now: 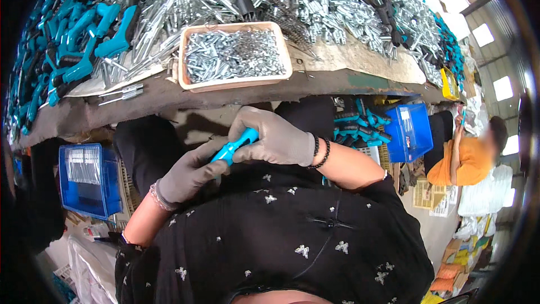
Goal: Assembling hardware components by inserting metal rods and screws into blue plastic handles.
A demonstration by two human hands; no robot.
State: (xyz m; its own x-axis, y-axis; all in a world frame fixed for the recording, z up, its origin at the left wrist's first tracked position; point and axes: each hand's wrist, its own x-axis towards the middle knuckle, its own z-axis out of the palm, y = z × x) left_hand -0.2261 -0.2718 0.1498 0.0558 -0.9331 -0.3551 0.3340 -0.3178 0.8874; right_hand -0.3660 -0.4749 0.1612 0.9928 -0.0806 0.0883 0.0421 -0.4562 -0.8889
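Above my lap, just short of the table edge, both hands grip a teal handle-shaped piece (227, 152) with a narrowed waist. My left hand (188, 175), in a grey glove, is closed round its lower end. My right hand (275, 138), gloved the same, wraps its upper end, with the thumb pressed along the side. Part of the piece is hidden under the fingers, so its exact kind cannot be made out. Beyond the hands a cream tray (239, 83) stands on the table, full of small silvery metal parts (230, 55).
Teal and black grips (79, 39) are heaped at the table's left. Shiny metal rods (174, 0) and dark springs (284, 5) pile up behind the tray. Blue bins (90, 207) (409, 132) stand low on either side. A person in orange (469, 163) sits at the right.
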